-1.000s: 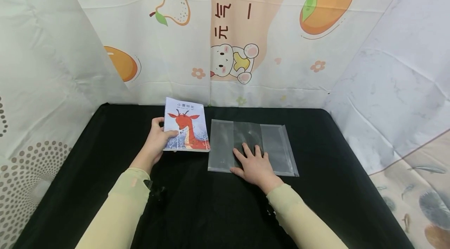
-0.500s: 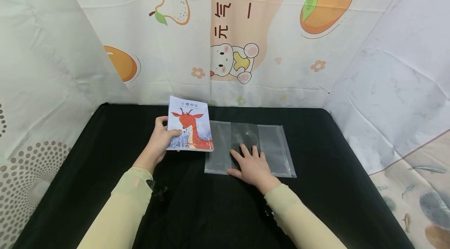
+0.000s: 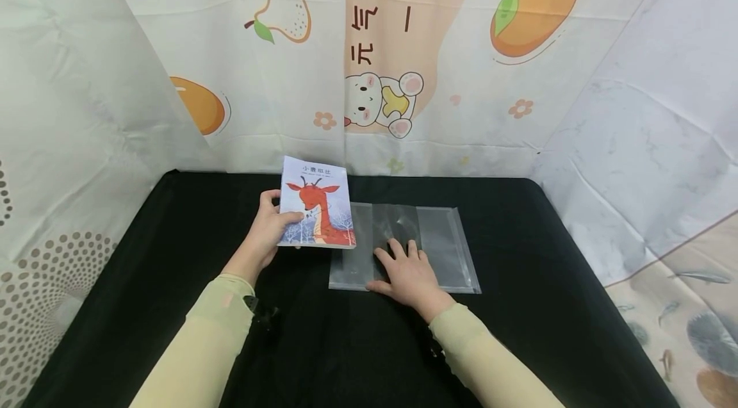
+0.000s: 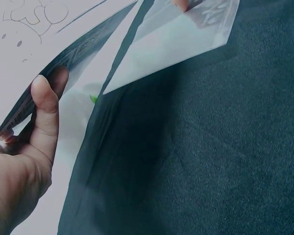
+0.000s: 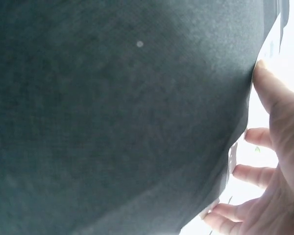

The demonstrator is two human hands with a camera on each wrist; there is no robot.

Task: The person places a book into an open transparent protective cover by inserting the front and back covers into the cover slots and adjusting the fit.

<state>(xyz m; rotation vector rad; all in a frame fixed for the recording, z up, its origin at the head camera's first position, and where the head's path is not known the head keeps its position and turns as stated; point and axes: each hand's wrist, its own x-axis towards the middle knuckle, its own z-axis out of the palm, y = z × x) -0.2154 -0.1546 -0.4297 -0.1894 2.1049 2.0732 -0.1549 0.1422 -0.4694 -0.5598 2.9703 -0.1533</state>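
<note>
The curtain [image 3: 230,68] is spread across the upper part of the frame, and below it the black table [image 3: 340,357] fills the middle and bottom. On the table, right of centre, a clear cover [image 3: 446,244] is laid flat, with its left end partly hidden behind the book. The cover is judged to be very light, limp and slippery, easily slid or creased; it is best taken by a side edge or corner, where the doubled strips seem a little firmer.

Near the centre, slightly to the left, the book [image 3: 319,203] is held up at a tilt, its deer picture facing the camera. As a thin paperback it should be light, fairly stiff across the face but bendable, with corners that could be dented. A hold at the left edge, with all pages pinched together, is judged sound; a grip on the front alone could let the pages fan.

By that left edge the book is gripped by the left hand [image 3: 265,232], thumb on the front, fingers behind. At the lower right of centre, the right hand [image 3: 409,277] is rested on the cover, fingers spread, nothing grasped.
</note>
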